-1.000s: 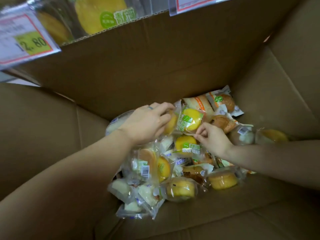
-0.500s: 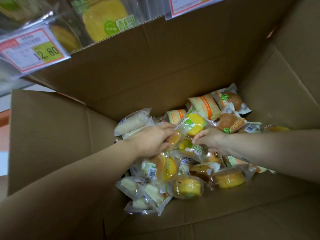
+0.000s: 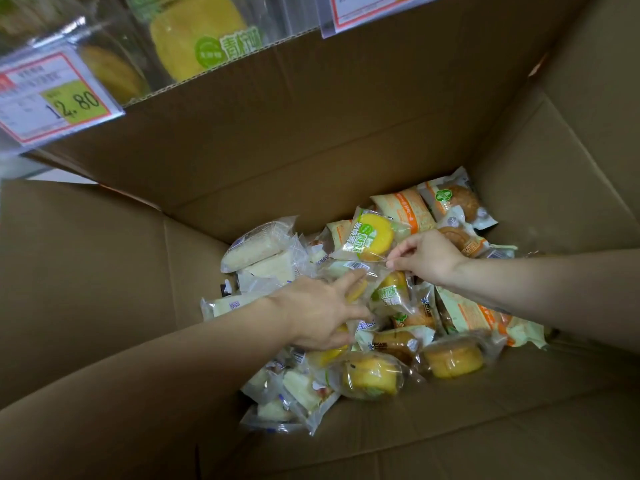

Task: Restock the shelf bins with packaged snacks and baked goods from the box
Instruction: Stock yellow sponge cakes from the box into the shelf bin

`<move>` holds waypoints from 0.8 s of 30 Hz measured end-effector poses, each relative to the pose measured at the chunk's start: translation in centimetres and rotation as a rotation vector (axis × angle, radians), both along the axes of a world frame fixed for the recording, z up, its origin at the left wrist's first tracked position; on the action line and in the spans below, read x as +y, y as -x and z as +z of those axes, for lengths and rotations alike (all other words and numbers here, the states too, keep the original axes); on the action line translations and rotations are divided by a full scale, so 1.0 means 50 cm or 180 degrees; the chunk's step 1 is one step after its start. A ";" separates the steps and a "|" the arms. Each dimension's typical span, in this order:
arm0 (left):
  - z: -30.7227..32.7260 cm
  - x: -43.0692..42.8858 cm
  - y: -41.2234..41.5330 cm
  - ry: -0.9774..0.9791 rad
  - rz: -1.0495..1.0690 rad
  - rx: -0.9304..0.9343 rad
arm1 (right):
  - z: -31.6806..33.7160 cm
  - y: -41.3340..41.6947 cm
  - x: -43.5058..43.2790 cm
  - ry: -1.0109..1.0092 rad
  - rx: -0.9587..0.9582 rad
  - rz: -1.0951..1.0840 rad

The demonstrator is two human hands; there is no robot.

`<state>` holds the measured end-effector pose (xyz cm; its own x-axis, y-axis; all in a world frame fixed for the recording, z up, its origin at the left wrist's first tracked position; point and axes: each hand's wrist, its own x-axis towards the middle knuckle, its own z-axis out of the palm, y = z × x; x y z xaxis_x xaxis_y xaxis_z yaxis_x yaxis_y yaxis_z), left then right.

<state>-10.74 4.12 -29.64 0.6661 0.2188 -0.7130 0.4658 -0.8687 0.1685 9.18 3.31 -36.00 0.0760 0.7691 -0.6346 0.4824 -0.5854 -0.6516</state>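
An open cardboard box (image 3: 311, 140) holds a pile of clear-wrapped cakes and breads. My right hand (image 3: 429, 258) pinches the clear lower edge of a yellow cake packet with a green label (image 3: 372, 237), held tilted just above the pile. My left hand (image 3: 322, 313) reaches into the middle of the pile, its index finger over and its thumb under a clear packet with an orange-yellow cake (image 3: 356, 289). Around the hands lie white bread packets (image 3: 256, 251), orange-striped packets (image 3: 405, 209), brown buns (image 3: 457, 202) and round yellow cakes (image 3: 370, 375).
Beyond the box's far wall is a shelf bin with yellow cake packets (image 3: 197, 39). A price tag reading 2.80 (image 3: 52, 98) hangs at the upper left, a second tag (image 3: 374, 8) at the top. Box flaps stand left and right; bare box floor lies in front.
My right hand has taken the green-labelled yellow cake packet by its edge and raised it off the pile. My left hand has slid lower and its fingers have stretched out over the packets.
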 end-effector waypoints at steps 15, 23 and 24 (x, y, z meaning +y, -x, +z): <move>-0.039 -0.028 -0.025 -0.0668 0.0413 0.0103 | 0.012 -0.004 0.015 -0.0157 -0.0314 0.0661; 0.026 0.031 -0.003 -0.0362 0.0888 -0.0412 | 0.119 -0.006 0.062 -0.0743 -0.0947 0.1591; 0.041 0.039 0.000 -0.0337 0.0957 -0.0540 | 0.141 -0.011 0.065 -0.0842 -0.1015 0.1639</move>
<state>-10.73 6.10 -27.60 0.6677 0.4898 -0.5606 0.6763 -0.7138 0.1818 9.74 6.54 -28.94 -0.1903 0.8843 -0.4264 0.8511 -0.0679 -0.5206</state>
